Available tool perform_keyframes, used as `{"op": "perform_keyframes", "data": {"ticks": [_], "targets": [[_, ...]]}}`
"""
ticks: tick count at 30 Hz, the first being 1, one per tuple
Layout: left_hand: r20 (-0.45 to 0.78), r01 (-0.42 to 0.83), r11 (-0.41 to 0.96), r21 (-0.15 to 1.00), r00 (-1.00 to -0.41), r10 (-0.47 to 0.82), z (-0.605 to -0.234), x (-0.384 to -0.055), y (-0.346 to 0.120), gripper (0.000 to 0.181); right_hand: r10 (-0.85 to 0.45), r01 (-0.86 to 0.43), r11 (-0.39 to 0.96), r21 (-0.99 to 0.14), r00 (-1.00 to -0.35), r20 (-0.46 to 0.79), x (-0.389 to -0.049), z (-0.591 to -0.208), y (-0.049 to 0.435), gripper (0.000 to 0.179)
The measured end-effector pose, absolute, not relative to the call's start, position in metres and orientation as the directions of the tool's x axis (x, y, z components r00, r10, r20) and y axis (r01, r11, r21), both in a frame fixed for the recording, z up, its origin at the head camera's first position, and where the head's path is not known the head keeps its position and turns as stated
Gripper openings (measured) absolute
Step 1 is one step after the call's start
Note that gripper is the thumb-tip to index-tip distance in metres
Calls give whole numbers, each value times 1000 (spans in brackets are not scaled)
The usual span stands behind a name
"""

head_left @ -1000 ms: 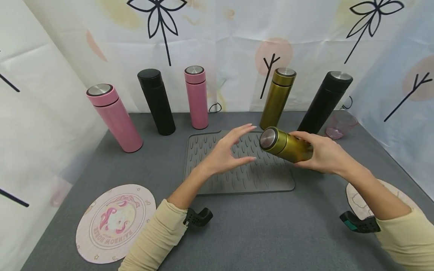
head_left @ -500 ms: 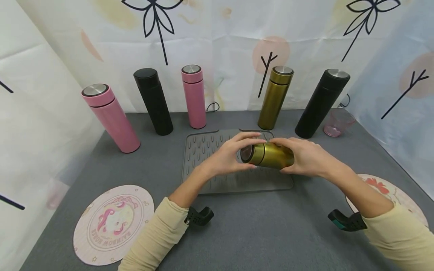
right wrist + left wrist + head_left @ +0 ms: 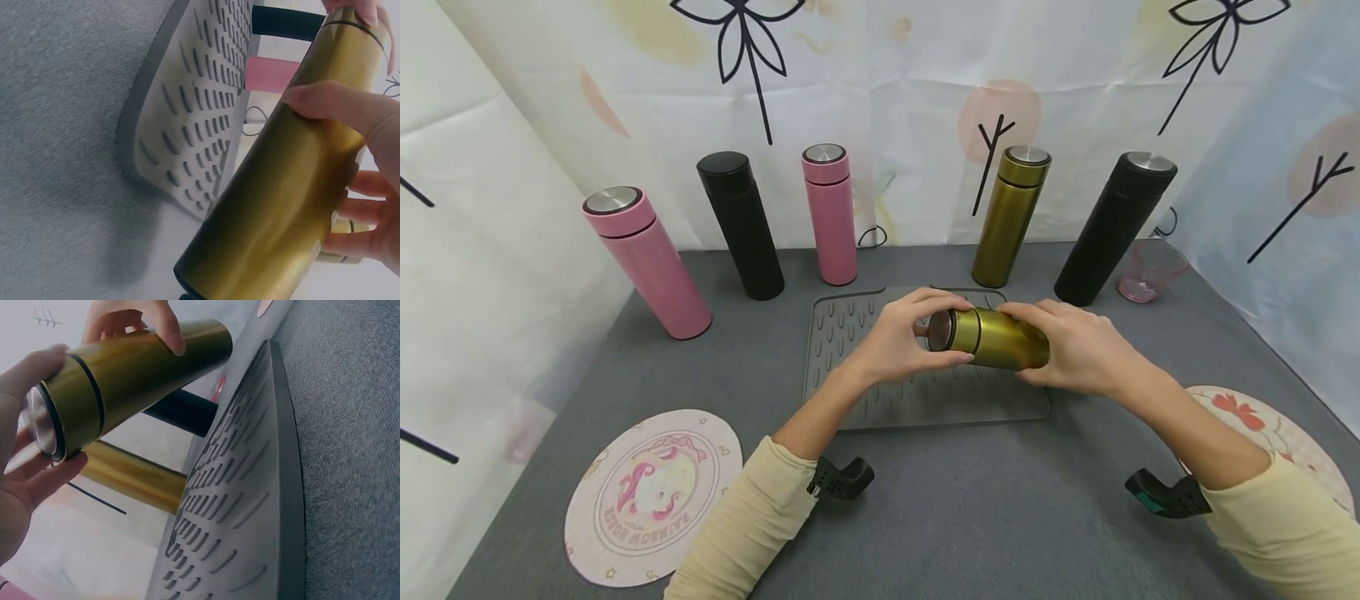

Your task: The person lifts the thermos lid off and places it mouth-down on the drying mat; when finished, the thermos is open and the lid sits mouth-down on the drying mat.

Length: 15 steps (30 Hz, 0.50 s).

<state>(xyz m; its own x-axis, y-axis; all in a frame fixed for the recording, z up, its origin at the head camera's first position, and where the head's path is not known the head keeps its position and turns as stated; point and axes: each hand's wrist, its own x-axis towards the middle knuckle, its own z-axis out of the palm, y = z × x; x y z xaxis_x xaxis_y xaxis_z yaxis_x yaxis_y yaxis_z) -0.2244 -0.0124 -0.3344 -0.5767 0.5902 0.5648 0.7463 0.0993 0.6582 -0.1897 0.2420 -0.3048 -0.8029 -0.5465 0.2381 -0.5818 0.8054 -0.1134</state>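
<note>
A gold thermos flask (image 3: 1009, 342) is held nearly level above the grey ridged mat (image 3: 880, 408), its steel-topped lid (image 3: 942, 330) towards the left. My right hand (image 3: 1078, 346) grips the body, thumb on the near side and fingers round the far side, as the right wrist view shows. The left hand (image 3: 895, 337) grips the lid end between thumb and fingers. In the left wrist view the flask (image 3: 140, 372) is off the mat, its lid seam a dark ring between lid and body.
Behind the mat stand two pink flasks (image 3: 831, 217), two black flasks (image 3: 742, 225) and another gold flask (image 3: 1009, 221). A pink glass cup (image 3: 1142, 279) is at the back right. Round placemats lie at left (image 3: 651, 500) and right (image 3: 1273, 429). White printed curtains (image 3: 917, 108) enclose the grey table.
My right hand has brought the gold flask left over the mat. The left hand, open and apart from it a second ago, has taken hold of the lid.
</note>
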Motion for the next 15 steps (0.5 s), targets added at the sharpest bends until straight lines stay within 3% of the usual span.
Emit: {"op": "perform_keyframes", "data": {"ticks": [3,7,11,15], "targets": [[505,667,149,730,-673,540,-333,-222,-13,49,-546,-587,804,-99,-793,272,-190,-305,240,78],[441,624,243,743,-729,524,-329,-219,-13,51,-548,-597,796,-100,-781,300,-190,-306,238,78],[403,630,276,725,-714,572,-327,-218,-14,63,-541,-595,795,-116,-783,307,-191,-308,239,78],[436,709,280,647,-646,627,-329,-220,-18,75,-542,-590,793,-152,-797,267,-191,-308,240,78]]}}
